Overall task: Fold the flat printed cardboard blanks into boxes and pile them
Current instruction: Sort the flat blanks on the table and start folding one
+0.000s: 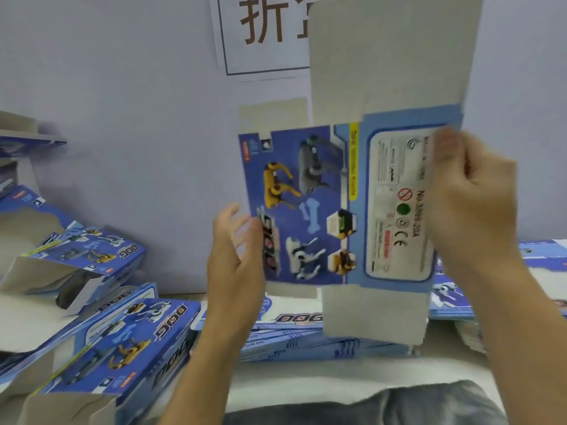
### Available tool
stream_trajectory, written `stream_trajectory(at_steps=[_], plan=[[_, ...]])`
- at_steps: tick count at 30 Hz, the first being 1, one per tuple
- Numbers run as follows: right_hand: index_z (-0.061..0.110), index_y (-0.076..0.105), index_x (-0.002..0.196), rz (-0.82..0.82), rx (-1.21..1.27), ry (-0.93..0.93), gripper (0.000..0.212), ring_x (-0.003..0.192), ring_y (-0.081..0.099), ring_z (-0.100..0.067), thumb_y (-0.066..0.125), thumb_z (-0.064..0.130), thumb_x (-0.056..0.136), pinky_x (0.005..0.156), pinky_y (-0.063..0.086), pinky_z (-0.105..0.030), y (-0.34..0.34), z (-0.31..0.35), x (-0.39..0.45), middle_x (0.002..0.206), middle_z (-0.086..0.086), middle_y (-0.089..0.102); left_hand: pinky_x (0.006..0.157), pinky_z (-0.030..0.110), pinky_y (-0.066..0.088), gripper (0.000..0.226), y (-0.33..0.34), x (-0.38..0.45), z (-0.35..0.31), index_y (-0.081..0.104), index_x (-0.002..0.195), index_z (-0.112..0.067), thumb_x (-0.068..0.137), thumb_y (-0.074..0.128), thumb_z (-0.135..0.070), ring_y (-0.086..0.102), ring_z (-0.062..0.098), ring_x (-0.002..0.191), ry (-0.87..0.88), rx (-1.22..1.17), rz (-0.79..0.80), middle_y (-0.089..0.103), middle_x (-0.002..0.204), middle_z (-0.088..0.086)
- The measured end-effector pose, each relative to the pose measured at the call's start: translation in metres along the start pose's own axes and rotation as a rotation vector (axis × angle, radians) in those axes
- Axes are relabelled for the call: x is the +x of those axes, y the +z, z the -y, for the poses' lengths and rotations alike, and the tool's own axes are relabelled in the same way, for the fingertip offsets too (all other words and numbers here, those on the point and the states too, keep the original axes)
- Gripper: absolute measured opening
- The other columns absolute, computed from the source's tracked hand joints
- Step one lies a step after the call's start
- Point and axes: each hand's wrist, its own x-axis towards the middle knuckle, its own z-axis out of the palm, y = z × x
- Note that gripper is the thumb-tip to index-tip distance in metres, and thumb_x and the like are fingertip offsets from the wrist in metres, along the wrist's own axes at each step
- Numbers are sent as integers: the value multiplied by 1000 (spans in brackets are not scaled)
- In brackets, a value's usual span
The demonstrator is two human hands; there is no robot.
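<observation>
One head-worn wide-angle view looks forward and down, close over the hands (352,234) (no second view).

A plain pale lavender-grey wall (122,102) fills the back of the view, evenly lit with only soft shadows low on its left side. A white paper sign (260,38) with a thin dark border and large brown Chinese characters is fixed high on the wall, and just below it sits a small greyish rectangular patch (273,113). A white surface (322,381) runs along the foot of the wall.
</observation>
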Motion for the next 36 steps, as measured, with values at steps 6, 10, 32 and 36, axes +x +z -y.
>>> stream_trajectory(at_steps=[6, 10, 32, 36], plan=[[26, 53, 94, 356, 8, 521, 34, 76, 64, 2, 37, 56, 100, 58, 48, -25, 20, -37, -27, 80, 17, 68, 58, 15, 54, 15, 0, -3, 1, 51, 104, -36, 106, 43, -23, 70, -1, 79, -24, -30, 1, 69, 90, -25], [24, 44, 106, 430, 140, 602, 26, 77, 73, -7, 54, 46, 97, 58, 53, -28, 23, -47, -37, 86, 13, 74, 58, 21, 57, 8, -1, -5, 3, 53, 108, -27, 100, 53, -28, 73, 7, 83, -169, -123, 94, 72, 91, -15], [35, 70, 94, 515, 179, 296, 22, 70, 74, -15, 53, 23, 101, 52, 56, -23, 13, -35, -31, 82, 6, 76, 114, 46, 20, 88, 8, -8, -16, 21, 150, -53, 77, 71, -56, -2, 21, 149, 196, 553, 81, -7, 161, -19], [30, 69, 100, 638, 212, 288, 18, 76, 74, -20, 52, 34, 101, 60, 61, -32, 11, -26, -26, 87, 0, 76, 115, 63, 19, 93, 6, -7, -19, 15, 141, -68, 58, 53, -85, -22, 16, 150, 73, 480, 121, -19, 159, -28]])
